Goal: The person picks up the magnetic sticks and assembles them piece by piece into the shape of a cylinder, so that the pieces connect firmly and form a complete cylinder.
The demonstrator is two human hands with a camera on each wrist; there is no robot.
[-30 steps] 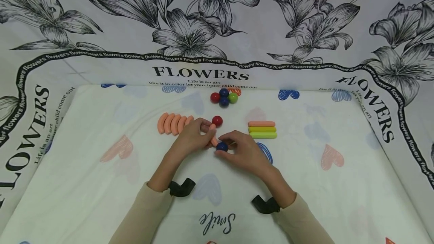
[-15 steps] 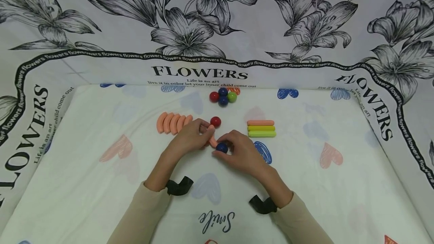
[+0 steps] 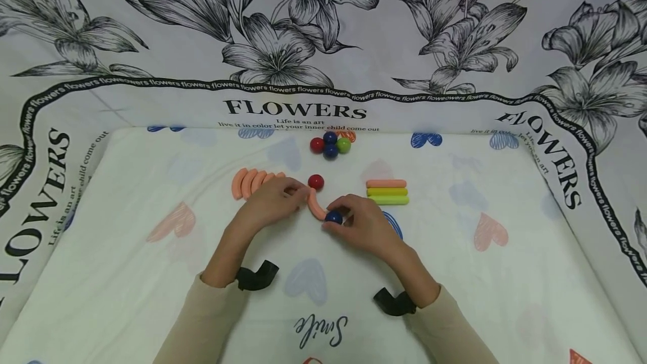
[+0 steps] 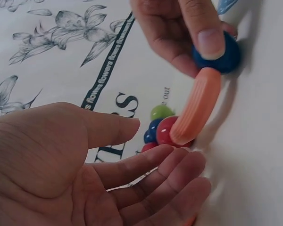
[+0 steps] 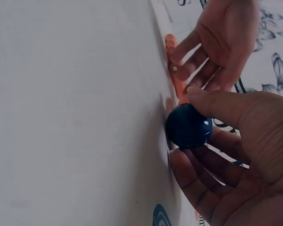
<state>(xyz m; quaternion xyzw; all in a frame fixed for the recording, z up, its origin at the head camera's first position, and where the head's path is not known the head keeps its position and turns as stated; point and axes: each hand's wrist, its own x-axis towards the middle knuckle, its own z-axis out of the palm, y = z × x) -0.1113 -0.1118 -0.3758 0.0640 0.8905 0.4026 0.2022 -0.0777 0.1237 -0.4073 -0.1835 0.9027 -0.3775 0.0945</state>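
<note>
Between my hands a curved orange stick (image 3: 315, 205) lies on the cloth, one end at a red ball (image 3: 315, 182) and the other at a dark blue ball (image 3: 333, 217). My right hand (image 3: 365, 224) pinches that blue ball between thumb and fingers. Just left of the stick is my left hand (image 3: 270, 200), its thumb and fingers parted in the left wrist view with nothing between them. The same curved stick (image 4: 198, 106) shows fine ridges there, and its near end overlaps the red ball (image 4: 166, 129).
Farther back sits a cluster of red, blue and green balls (image 3: 331, 151). Several curved orange sticks (image 3: 242, 183) stand in a row at the left, partly behind my left hand. Three straight sticks, orange, yellow and green (image 3: 387, 191), lie at the right on the heart-printed cloth (image 3: 434, 285).
My left hand has let go of the curved orange stick and drawn slightly left, uncovering more of it. My right hand still holds the blue ball at the stick's end.
</note>
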